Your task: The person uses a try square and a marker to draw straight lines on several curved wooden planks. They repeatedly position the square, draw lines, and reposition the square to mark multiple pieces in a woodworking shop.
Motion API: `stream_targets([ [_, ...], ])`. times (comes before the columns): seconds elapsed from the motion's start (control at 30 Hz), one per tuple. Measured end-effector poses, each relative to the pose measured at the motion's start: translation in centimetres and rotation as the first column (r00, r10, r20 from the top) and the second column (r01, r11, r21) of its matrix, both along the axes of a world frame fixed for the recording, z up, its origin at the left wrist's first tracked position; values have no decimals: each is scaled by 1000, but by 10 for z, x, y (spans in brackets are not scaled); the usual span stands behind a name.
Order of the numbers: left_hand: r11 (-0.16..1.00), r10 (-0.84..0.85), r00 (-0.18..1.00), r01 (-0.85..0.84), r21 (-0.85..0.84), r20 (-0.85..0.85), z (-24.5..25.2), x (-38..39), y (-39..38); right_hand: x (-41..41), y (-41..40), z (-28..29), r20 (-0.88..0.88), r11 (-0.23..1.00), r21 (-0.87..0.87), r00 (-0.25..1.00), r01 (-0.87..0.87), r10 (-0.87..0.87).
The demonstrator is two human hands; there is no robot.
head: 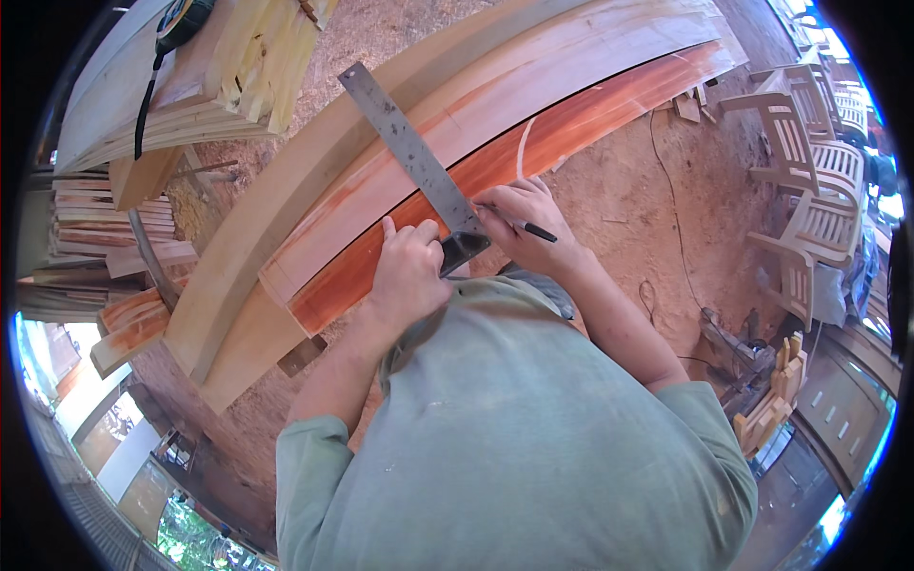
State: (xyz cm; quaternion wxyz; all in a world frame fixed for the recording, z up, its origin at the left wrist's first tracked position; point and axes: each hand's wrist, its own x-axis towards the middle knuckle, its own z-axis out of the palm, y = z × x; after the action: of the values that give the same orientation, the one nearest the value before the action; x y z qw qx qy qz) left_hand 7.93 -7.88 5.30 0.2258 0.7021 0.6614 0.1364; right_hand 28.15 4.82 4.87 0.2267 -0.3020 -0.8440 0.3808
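A try square [400,132] lies across a reddish wooden board [343,285] and the paler board [357,218] alongside it, with a dark line between the two. Its steel blade is spotted with stains, and its black stock [465,250] sits at the board edge nearest my body. My left hand [410,264] rests on the reddish board with its fingers curled at the stock, gripping it. Between the fingers of my right hand [532,221] is a black pen [539,232], held beside the blade near the stock. The fingers hide the pen's tip.
A wide curved plank [264,207] lies beyond the boards. Stacked timber [250,78] carries a tape measure [186,25] at upper left. Wooden chairs [828,178] line the right side. A cable [671,214] crosses the dusty floor.
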Motion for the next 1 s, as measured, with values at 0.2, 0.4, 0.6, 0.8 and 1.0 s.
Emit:
stream_targets([
  [0.2,1000,0,1000,0,-4,7,-1,-1,-1,2,6,-5,32,1000,-19,999,1,-1],
  [0.4,1000,3,999,-3,-21,32,4,-1,0,3,7,5,110,999,-16,993,-50,51],
  [0.6,997,1,1000,0,-72,7,6,-1,2,1,10,5,-37,985,-172,999,31,-38],
  [0.8,996,-12,1000,12,-83,8,6,-3,2,-5,7,-2,-37,995,-78,997,69,-72],
  [1.0,998,-10,1000,11,-56,21,5,-3,3,-11,8,-1,8,996,-77,999,50,-50],
])
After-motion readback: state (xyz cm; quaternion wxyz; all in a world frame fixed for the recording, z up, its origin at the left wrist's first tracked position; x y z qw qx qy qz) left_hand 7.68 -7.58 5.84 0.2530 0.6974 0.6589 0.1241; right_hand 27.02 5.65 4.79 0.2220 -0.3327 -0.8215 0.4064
